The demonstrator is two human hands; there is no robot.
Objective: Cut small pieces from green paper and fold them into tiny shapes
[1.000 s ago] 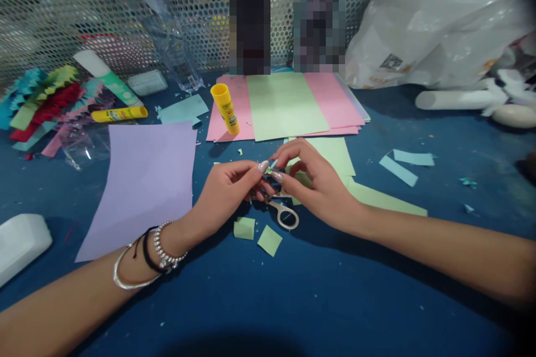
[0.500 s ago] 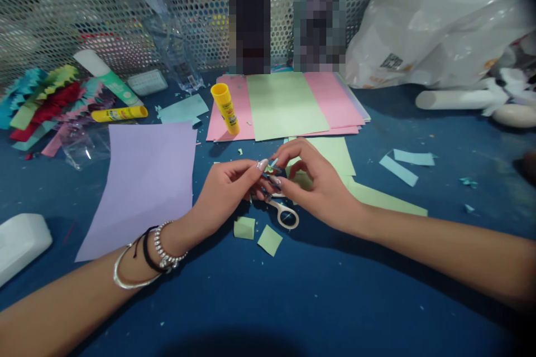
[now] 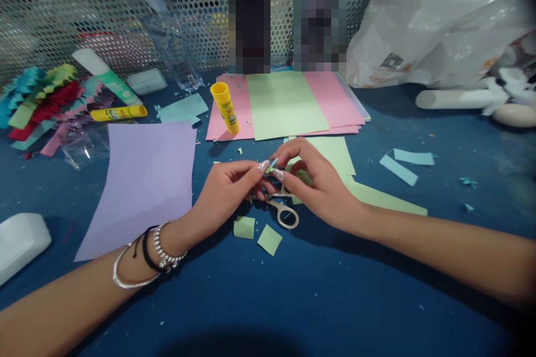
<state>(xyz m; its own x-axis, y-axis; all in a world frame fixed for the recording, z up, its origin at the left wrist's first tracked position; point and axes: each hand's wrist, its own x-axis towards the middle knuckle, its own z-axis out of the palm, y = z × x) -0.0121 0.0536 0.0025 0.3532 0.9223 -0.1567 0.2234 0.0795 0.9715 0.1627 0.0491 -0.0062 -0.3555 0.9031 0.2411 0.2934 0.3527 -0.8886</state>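
Near the centre, my left hand [image 3: 240, 178] and my right hand [image 3: 312, 178] meet at the fingertips, both pinching a tiny green and light-blue paper piece [image 3: 272, 166]. Its exact shape is too small to tell. Below my fingers lie scissors [image 3: 288, 216], their white handle loops showing and the blades hidden. Two small green paper squares, one at the left [image 3: 244, 227] and one nearer the front [image 3: 270, 240], rest on the table. Larger green paper [image 3: 335, 155] lies partly behind my right hand.
Lilac paper [image 3: 146, 178] lies at left. A yellow glue stick [image 3: 225, 107] stands by stacked pink and green sheets [image 3: 282, 106]. Fringed paper strips [image 3: 46, 100] are at far left, blue strips [image 3: 400, 170] at right. A plastic bag [image 3: 431, 28] sits at back right.
My right thumb has shifted slightly up at the small paper piece. Both hands otherwise stay in nearly the same place.
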